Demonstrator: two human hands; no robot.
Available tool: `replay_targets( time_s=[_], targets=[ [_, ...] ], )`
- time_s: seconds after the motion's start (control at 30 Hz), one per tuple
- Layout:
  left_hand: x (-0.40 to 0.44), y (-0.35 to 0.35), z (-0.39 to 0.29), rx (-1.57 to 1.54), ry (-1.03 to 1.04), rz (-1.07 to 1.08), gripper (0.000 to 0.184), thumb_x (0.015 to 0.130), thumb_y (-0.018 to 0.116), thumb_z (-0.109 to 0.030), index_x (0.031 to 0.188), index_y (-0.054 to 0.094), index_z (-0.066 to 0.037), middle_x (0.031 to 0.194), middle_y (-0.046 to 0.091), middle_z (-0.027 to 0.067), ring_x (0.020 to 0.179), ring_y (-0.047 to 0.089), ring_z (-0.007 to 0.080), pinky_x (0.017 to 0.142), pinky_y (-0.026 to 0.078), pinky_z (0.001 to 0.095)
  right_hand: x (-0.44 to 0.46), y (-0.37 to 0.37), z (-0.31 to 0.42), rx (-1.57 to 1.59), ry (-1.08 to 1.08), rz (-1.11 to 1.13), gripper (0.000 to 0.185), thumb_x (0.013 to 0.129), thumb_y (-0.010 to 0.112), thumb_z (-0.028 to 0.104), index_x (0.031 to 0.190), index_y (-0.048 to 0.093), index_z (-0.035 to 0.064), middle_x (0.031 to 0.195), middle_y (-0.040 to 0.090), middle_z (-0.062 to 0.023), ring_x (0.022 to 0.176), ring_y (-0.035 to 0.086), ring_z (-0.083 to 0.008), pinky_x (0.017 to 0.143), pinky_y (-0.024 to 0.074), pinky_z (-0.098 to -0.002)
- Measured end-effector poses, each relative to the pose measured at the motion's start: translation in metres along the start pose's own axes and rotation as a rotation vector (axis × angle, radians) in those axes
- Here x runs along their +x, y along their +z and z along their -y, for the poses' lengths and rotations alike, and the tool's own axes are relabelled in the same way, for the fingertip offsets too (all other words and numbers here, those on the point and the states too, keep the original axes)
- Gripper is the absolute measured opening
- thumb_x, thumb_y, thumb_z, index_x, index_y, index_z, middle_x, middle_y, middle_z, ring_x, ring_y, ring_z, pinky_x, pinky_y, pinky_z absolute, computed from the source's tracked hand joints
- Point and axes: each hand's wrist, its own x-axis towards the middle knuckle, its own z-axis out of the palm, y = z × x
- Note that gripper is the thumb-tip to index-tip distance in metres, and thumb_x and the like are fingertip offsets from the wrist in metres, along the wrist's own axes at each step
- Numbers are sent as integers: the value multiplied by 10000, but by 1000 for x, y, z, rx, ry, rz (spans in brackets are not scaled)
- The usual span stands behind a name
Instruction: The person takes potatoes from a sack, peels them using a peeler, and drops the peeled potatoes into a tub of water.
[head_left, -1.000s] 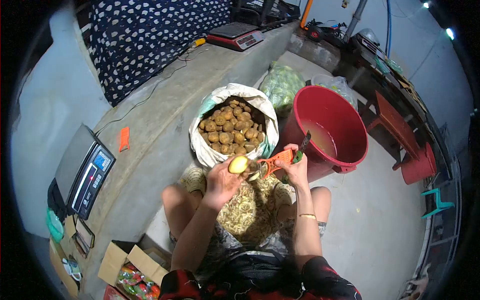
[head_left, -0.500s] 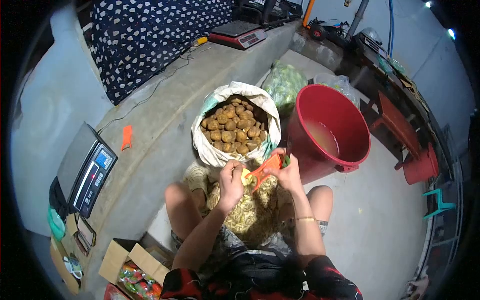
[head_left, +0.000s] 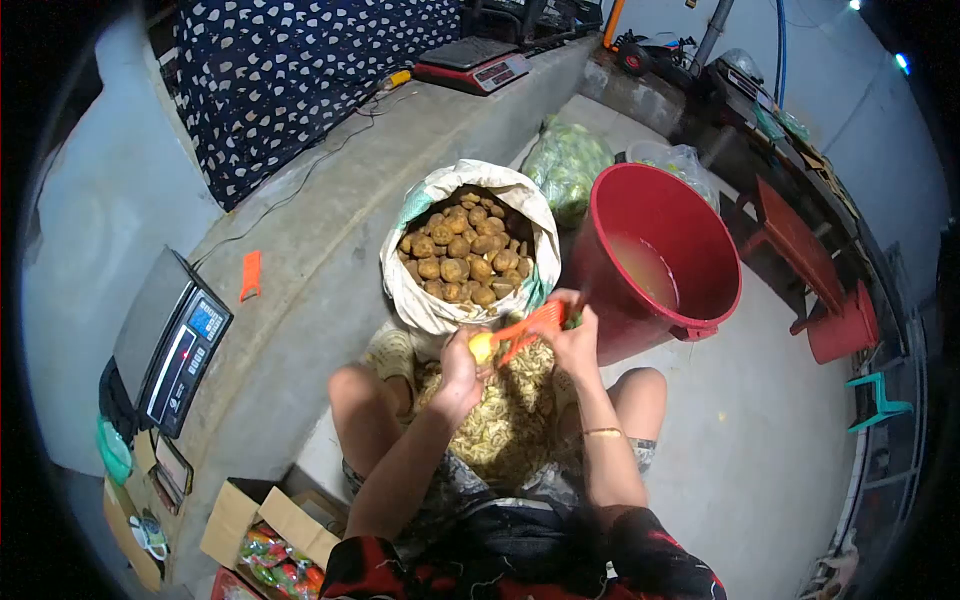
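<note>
My left hand [head_left: 463, 369] is closed around a yellow, peeled-looking potato [head_left: 482, 347]. In my right hand [head_left: 573, 338] is an orange peeler [head_left: 532, 328], its head up against the potato's right side. Something dark green shows by my right fingers, too small to make out. Below both hands, a heap of pale peelings [head_left: 497, 425] lies between my legs. Just beyond them stands an open white sack [head_left: 408, 290] with many brown potatoes [head_left: 455, 245] in it.
A red bucket [head_left: 620, 345] holding cloudy liquid stands right of the sack, with a bag of green vegetables [head_left: 566, 165] behind. At left are a scale [head_left: 185, 345] and another orange peeler [head_left: 250, 275] on the ledge. A cardboard box [head_left: 228, 520] sits lower left.
Since a second ago, my hands have come closer together and the peeler has moved onto the potato. The dark blade seen upright by my right hand no longer shows clearly.
</note>
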Motion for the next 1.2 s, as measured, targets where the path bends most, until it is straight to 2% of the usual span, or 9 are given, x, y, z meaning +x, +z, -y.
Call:
replay_targets(
  time_s=[0.07, 0.2, 0.37, 0.57, 0.7, 0.77, 0.83, 0.87, 1.2],
  targets=[
    [7, -10, -1, -105, 12, 163, 212, 942, 422, -222, 930, 550, -53, 735, 569, 59, 477, 469, 114, 407, 332, 244, 9, -8, -6, 50, 14, -150, 438, 673, 868, 84, 982, 566, 15, 884, 604, -18, 820, 575, -113, 761, 485, -271],
    [16, -9, -22, -428, -36, 105, 227, 939, 486, -291, 896, 558, -80, 701, 545, 32, 489, 437, 132, 461, 352, 272, 3, -13, 2, 98, 34, -53, 457, 681, 872, 99, 1002, 558, 15, 869, 603, -17, 792, 582, -105, 735, 494, -260],
    [23, -26, -11, -446, -31, 69, 228, 947, 473, -307, 871, 551, -106, 702, 542, 40, 508, 447, 145, 468, 349, 278, 2, -6, -7, 127, 82, -5, 466, 683, 874, 110, 1006, 551, 17, 863, 611, -17, 791, 591, -110, 726, 501, -262],
    [-6, 9, -11, 61, 306, 14, 98, 933, 450, -165, 865, 481, -100, 710, 515, 33, 459, 411, 109, 376, 305, 250, -3, 9, -1, -20, -31, 114, 455, 674, 875, 97, 990, 555, 31, 855, 608, -13, 819, 587, -109, 749, 494, -272],
    [-4, 3, -10, 20, 311, 111, 99, 931, 488, -127, 849, 500, -73, 672, 499, 34, 464, 452, 112, 334, 298, 246, 11, -6, -4, 195, 196, -27, 491, 663, 881, 90, 1032, 563, 25, 845, 598, 0, 844, 579, -113, 792, 476, -277],
    [1, 1, -6, 92, 295, 102, 120, 917, 489, -115, 815, 516, -58, 671, 498, 22, 499, 458, 102, 385, 325, 255, -2, 0, 15, 110, 5, 168, 463, 680, 865, 67, 1030, 564, 22, 851, 605, -4, 829, 579, -109, 775, 478, -270],
    [12, -2, 4, 382, 656, 94, 128, 893, 490, -89, 784, 531, -35, 678, 511, 14, 573, 476, 98, 497, 376, 261, 5, -3, 3, 79, 22, 105, 434, 679, 866, 78, 993, 571, 20, 860, 612, -10, 817, 575, -107, 757, 480, -272],
    [7, -3, 2, 293, 484, 84, 136, 876, 485, -70, 765, 541, -15, 681, 523, 14, 636, 484, 101, 596, 391, 261, 9, -10, -11, 84, 79, 55, 427, 678, 865, 76, 981, 570, 20, 863, 611, -11, 812, 575, -105, 743, 481, -270],
    [-8, 4, -4, 697, 779, -11, 192, 887, 443, -123, 823, 543, 27, 737, 607, 143, 682, 584, 226, 651, 446, 342, 10, -13, 17, 157, 111, 221, 412, 686, 852, 56, 983, 571, 12, 861, 624, -21, 792, 585, -94, 722, 498, -262]
  ],
)
